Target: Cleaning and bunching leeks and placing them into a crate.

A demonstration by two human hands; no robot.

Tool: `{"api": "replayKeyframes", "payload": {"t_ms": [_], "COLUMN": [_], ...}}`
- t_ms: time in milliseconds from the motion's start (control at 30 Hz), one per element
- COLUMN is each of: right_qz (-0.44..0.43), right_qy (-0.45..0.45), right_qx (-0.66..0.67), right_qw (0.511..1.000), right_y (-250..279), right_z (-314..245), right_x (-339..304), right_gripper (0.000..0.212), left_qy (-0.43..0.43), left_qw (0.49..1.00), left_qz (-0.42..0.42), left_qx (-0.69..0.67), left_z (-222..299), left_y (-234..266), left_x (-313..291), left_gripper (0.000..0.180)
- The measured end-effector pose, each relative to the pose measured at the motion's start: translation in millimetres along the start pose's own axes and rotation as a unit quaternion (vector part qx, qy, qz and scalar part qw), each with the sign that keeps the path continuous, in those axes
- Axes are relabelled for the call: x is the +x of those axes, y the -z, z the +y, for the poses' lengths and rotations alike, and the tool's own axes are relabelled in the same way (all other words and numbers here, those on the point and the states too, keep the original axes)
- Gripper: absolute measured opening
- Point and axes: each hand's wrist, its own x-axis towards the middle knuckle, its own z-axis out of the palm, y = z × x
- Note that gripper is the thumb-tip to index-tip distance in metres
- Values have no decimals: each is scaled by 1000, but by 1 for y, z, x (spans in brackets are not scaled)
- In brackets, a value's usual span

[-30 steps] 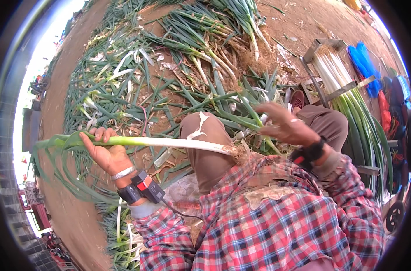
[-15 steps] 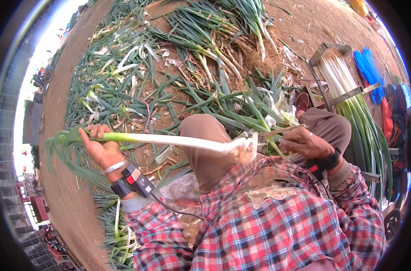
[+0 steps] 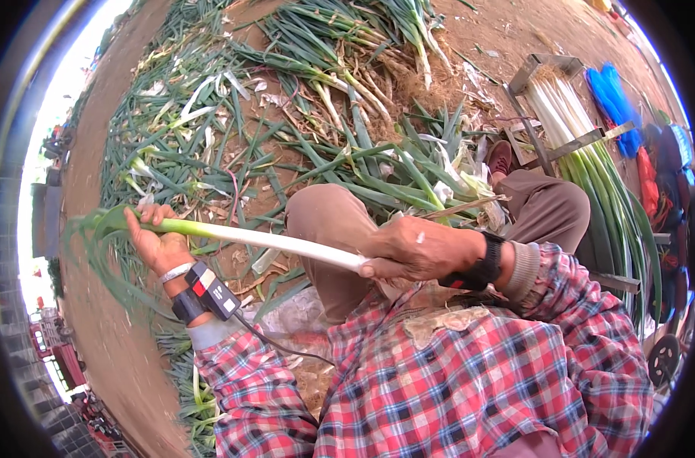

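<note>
A long green onion (image 3: 275, 242) lies across my lap, its leafy end to the left and its white end to the right. My left hand (image 3: 162, 243) is closed on the green part, with blurred leaves (image 3: 107, 256) drooping beyond the fingers. At the white end my right hand (image 3: 420, 248) is closed, thumb and fingers against the stalk. That hand covers the root end. A thin brown strip (image 3: 470, 206) sticks out past the right hand's knuckles; I cannot make out what it is or whether I hold it.
Loose green leaves (image 3: 202, 126) cover the ground ahead and left. Untrimmed green onions with roots (image 3: 363, 84) lie at the far middle. A metal rack (image 3: 546, 145) on the right holds a bundle of white-stemmed green onions (image 3: 584, 153). Beside it are blue netting (image 3: 616, 103) and a red bag (image 3: 647, 183).
My right hand has moved left onto the white end of the green onion, covering the roots that showed before. My left hand keeps its hold on the green part.
</note>
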Motion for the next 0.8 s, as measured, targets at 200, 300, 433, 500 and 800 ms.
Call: {"api": "replayKeyframes", "payload": {"t_ms": [200, 300, 433, 500, 800], "right_qz": [9, 12, 37, -55, 47], "right_qy": [37, -69, -155, -370, -253], "right_qx": [62, 25, 36, 16, 261], "right_qw": [997, 997, 987, 927, 930], "right_y": [12, 25, 40, 48, -7], "right_z": [-21, -16, -10, 2, -14], "right_x": [-23, -62, -128, -158, -45], "right_gripper": [32, 29, 29, 27, 57], "left_qy": [45, 63, 30, -56, -92], "left_qw": [997, 994, 996, 988, 985], "left_qz": [68, 93, 72, 117, 125], "left_qx": [-4, -1, 47, 81, 80], "left_z": [-22, -33, 8, 14, -17], "left_y": [21, 29, 80, 67, 30], "left_x": [4, 10, 31, 27, -2], "left_gripper": [24, 23, 27, 28, 31]}}
